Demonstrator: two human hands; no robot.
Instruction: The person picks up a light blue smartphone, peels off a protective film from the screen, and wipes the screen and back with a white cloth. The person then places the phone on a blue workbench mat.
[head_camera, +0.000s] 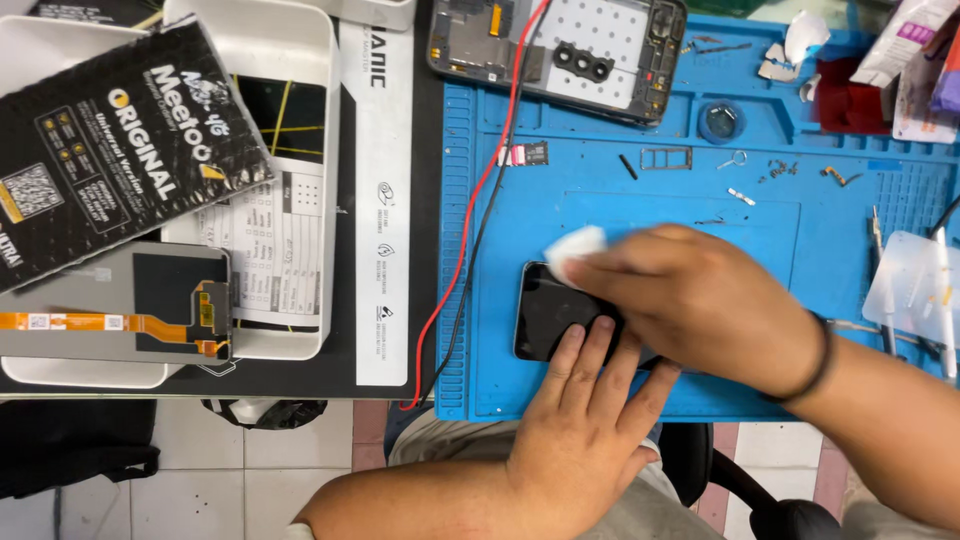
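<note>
A black phone screen (548, 310) lies flat on the blue work mat (620, 190), near its front edge. My left hand (585, 430) rests on the screen's near edge with its fingers spread flat, pinning it down. My right hand (700, 300) reaches across from the right and presses a small white wipe (572, 246) against the screen's far left corner. Most of the screen's right half is hidden under both hands.
An opened phone body (560, 50) lies at the mat's far edge, with red and black wires (470, 220) running down past it. A spare display with an orange flex cable (110, 315), a black box (110, 150) and white trays lie left. Small screws, a card tray (666, 158) and tweezers lie right.
</note>
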